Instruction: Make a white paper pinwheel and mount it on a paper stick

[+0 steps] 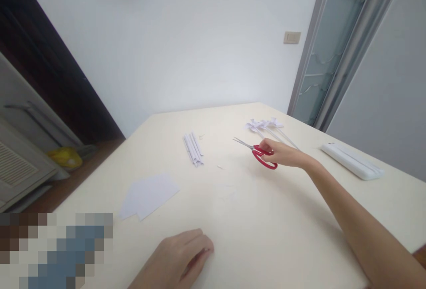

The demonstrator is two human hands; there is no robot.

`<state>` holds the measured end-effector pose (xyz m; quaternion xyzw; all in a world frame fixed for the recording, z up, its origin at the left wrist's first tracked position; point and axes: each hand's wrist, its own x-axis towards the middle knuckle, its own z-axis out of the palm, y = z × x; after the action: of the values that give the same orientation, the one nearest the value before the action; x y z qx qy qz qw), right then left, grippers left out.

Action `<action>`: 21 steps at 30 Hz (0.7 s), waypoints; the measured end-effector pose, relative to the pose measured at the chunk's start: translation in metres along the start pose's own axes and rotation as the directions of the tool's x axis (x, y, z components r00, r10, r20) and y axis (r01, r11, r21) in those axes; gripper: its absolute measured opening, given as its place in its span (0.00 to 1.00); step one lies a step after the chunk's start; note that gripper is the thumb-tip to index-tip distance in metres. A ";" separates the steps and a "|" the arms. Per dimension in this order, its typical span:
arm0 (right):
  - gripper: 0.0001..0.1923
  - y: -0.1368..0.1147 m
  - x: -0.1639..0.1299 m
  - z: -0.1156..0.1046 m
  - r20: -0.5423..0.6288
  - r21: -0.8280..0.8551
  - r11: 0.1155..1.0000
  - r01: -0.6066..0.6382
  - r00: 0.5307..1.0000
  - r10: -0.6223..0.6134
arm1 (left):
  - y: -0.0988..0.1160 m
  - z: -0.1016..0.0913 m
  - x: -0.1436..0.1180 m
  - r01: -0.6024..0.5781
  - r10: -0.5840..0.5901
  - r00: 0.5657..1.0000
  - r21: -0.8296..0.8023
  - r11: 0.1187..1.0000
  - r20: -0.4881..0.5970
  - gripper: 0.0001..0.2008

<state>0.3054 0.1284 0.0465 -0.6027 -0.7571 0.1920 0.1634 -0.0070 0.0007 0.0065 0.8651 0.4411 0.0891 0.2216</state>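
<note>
From my remote seat, I see the right hand (282, 152) with its fingers gripping red-handled metal scissors (253, 148) over the cream bench (282, 227), just nearer than the white paper pinwheels (264, 124). The left hand (175, 253) has curled, closed fingers, nothing visible in them. I'd keep the points clear of the rolled white paper tubes (192, 148).

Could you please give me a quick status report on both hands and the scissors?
Right hand gripping red-handled scissors, blades pointing left. Left hand low on the near side, fingers curled. Small white scrap on table, near paper tubes.
</note>
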 end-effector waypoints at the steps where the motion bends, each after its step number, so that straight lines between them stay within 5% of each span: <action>1: 0.12 0.008 0.003 0.002 0.000 -0.045 0.998 -0.038 0.999 0.038 | 0.001 0.000 0.000 0.004 -0.004 1.000 0.002 1.000 0.001 0.12; 8: 0.13 0.029 0.019 0.031 -0.040 -0.278 0.948 -0.158 0.987 0.153 | 0.001 -0.001 -0.001 0.021 -0.022 0.999 0.016 1.000 0.033 0.11; 15: 0.13 -0.006 0.006 0.031 -0.095 -0.355 0.932 -0.072 0.995 0.041 | -0.001 0.000 -0.002 0.017 -0.017 0.999 0.007 1.000 0.050 0.11; 21: 0.10 -0.037 -0.010 0.054 -0.003 -0.325 0.945 0.033 0.999 -0.036 | -0.003 0.001 0.000 0.001 -0.001 0.999 0.003 1.000 0.043 0.12</action>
<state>0.2499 0.1060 0.0171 -0.6089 -0.7881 0.0593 0.0686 -0.0088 0.0025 0.0043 0.8670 0.4368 0.0699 0.2296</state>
